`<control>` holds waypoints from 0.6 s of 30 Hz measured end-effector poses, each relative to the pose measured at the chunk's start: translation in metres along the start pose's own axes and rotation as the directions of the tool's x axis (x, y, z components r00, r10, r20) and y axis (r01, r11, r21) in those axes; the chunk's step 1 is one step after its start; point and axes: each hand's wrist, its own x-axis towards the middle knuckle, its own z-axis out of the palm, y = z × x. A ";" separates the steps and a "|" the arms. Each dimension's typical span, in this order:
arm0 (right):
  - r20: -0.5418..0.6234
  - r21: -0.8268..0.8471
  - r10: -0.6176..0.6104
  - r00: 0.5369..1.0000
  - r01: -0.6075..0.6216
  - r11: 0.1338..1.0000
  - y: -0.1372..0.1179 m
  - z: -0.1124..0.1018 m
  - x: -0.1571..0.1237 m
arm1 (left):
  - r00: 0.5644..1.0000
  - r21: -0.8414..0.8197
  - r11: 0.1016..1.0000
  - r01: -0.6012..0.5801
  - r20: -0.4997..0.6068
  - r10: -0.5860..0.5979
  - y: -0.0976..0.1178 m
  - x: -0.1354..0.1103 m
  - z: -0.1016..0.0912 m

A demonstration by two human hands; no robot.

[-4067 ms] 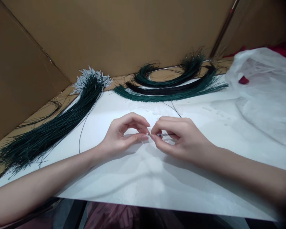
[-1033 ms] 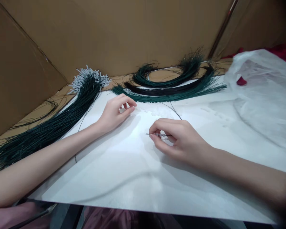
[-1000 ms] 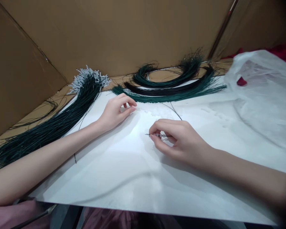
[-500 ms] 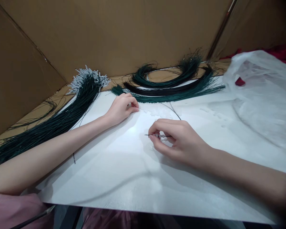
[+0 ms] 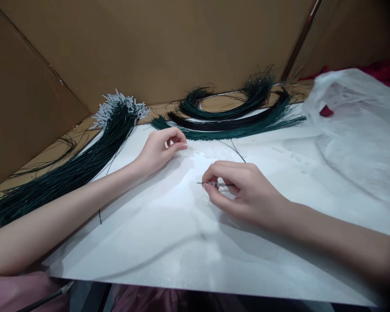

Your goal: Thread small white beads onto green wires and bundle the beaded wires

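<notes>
My right hand is closed in a pinch on a thin dark wire with small white beads strung along it, its tips sticking out past my thumb to the left. Farther back, my left hand hovers or rests just above the white board, which of the two I cannot tell. Its thumb and forefinger are pressed together; anything between them is too small to make out. Loose white beads lie on the board between both hands, hard to see against the white.
A long bundle of dark green wires with white beaded ends lies at left. Curved wire bundles lie at the back before a cardboard wall. A clear plastic bag covers the right of the white board.
My left hand has drawn back slightly to the left, its fingers still pinched. My right hand keeps its hold on the wire almost in the same spot.
</notes>
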 end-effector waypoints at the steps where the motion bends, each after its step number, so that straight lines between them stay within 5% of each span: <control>1: -0.002 0.001 0.002 1.000 -0.002 1.000 0.000 0.000 0.000 | 0.999 -0.123 0.992 0.028 0.022 -0.025 0.007 -0.007 -0.001; 8: -0.028 0.012 -0.014 1.000 0.015 1.000 -0.001 0.000 0.001 | 0.950 -0.663 0.682 0.308 0.257 -0.179 0.038 -0.058 0.008; 18: -0.025 0.014 -0.043 0.999 0.043 0.999 0.001 0.000 0.001 | 0.942 -0.763 0.552 0.335 0.280 -0.185 0.036 -0.061 0.013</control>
